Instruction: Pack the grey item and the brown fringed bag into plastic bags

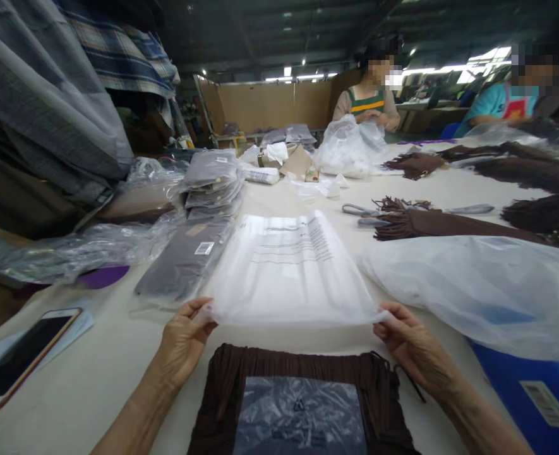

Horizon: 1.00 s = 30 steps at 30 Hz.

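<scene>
A translucent white plastic bag (288, 272) with printed text is stretched flat between my hands. My left hand (187, 338) pinches its near left corner, and my right hand (414, 347) pinches the near right corner. Closer to me lies a folded dark brown fringed item (227, 392), with a clear printed plastic packet (300, 414) on top. The packet's lower edge runs out of view. Just left of the bag, a packed grey item (179, 262) with a barcode label rests on the table.
Packed grey items (213, 183) are stacked behind on the left. A phone (28, 354) lies at the left edge. Toward the right are brown fringed items (454, 224), a large clear plastic sheet (468, 284) and a blue item (520, 392). Two people sit across the table (279, 201).
</scene>
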### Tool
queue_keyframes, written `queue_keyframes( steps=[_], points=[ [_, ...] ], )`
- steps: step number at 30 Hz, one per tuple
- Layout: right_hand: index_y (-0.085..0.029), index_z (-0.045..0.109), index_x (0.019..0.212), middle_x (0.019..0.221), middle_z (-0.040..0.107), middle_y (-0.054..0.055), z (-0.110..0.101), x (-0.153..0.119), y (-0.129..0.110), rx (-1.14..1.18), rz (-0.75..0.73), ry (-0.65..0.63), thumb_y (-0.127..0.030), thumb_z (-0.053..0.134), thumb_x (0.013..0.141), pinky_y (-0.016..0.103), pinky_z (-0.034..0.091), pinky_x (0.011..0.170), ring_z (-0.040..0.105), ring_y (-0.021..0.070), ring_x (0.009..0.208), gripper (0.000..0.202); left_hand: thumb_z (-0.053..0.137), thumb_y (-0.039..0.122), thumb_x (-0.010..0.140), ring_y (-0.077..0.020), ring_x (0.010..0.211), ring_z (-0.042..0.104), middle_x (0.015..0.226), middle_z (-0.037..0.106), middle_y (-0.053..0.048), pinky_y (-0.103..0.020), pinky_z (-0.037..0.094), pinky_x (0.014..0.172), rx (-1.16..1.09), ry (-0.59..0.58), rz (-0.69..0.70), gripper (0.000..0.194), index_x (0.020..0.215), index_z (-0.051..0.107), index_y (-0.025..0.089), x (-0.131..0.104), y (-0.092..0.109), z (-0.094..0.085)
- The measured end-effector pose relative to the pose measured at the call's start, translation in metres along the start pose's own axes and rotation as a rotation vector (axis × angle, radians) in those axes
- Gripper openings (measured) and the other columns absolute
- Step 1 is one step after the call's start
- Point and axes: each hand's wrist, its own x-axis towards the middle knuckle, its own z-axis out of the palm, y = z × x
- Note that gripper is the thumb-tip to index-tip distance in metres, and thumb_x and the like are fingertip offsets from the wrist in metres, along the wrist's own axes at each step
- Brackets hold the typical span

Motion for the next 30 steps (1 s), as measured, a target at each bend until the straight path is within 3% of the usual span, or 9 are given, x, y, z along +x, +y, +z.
queue_keyframes(
  steps=[4,7,11,17,23,30],
  points=[
    [-0.019,0.061,0.071,0.057,0.054,-0.005,-0.012,0.001,0.012,-0.164,-0.024,-0.006,-0.036,0.086,0.050,0.014,0.036,0.047,0.045,0.0059,0.051,0.037,0.083,0.020,0.039,-0.0104,0.059,0.057,0.062,0.063,0.002,-0.016,0.049,0.057,0.209,-0.095,0.068,0.040,0.073,0.063,0.015,0.003,-0.016,-0.013],
    [-0.020,0.059,0.074,0.059,0.052,-0.005,-0.020,0.001,0.020,-0.435,-0.126,-0.033,-0.047,0.077,0.062,0.016,0.035,0.048,0.045,0.0074,0.053,0.034,0.078,0.034,0.051,-0.0110,0.060,0.055,0.064,0.063,0.003,-0.017,0.046,0.057,0.400,-0.119,0.125,0.032,0.074,0.063,0.017,0.008,-0.023,-0.026],
    [-0.020,0.055,0.071,0.061,0.051,-0.004,-0.026,-0.003,0.021,-0.687,-0.226,-0.053,-0.053,0.072,0.062,0.020,0.039,0.048,0.047,0.0105,0.054,0.038,0.062,0.045,0.069,-0.0138,0.063,0.055,0.064,0.062,0.002,-0.019,0.045,0.059,0.822,-0.212,0.295,0.028,0.077,0.066,0.018,0.010,-0.026,-0.040],
    [-0.023,0.058,0.075,0.066,0.057,-0.002,-0.023,-0.023,0.013,-1.093,-0.302,-0.014,-0.054,0.051,0.080,0.019,0.043,0.053,0.054,0.0123,0.060,0.032,0.050,0.050,0.080,-0.0186,0.077,0.061,0.081,0.068,-0.002,-0.021,0.047,0.072,1.008,-0.318,0.396,0.036,0.086,0.068,0.020,-0.003,-0.026,-0.046],
    [-0.026,0.058,0.086,0.064,0.061,-0.004,-0.019,-0.047,0.013,-1.278,-0.273,0.002,-0.053,0.042,0.086,0.016,0.044,0.051,0.059,0.0115,0.055,0.032,0.049,0.044,0.082,-0.0180,0.087,0.061,0.097,0.067,0.000,-0.021,0.045,0.086,1.112,-0.232,0.469,0.026,0.092,0.067,0.026,-0.018,-0.034,-0.054],
    [-0.027,0.061,0.091,0.071,0.066,-0.003,-0.033,-0.058,0.011,-1.235,-0.072,-0.035,-0.054,0.044,0.084,0.015,0.049,0.056,0.066,0.0141,0.065,0.033,0.049,0.042,0.083,-0.0190,0.096,0.060,0.109,0.063,0.004,-0.025,0.039,0.099,1.162,-0.131,0.372,0.023,0.096,0.064,0.032,-0.032,-0.039,-0.055]
  ],
)
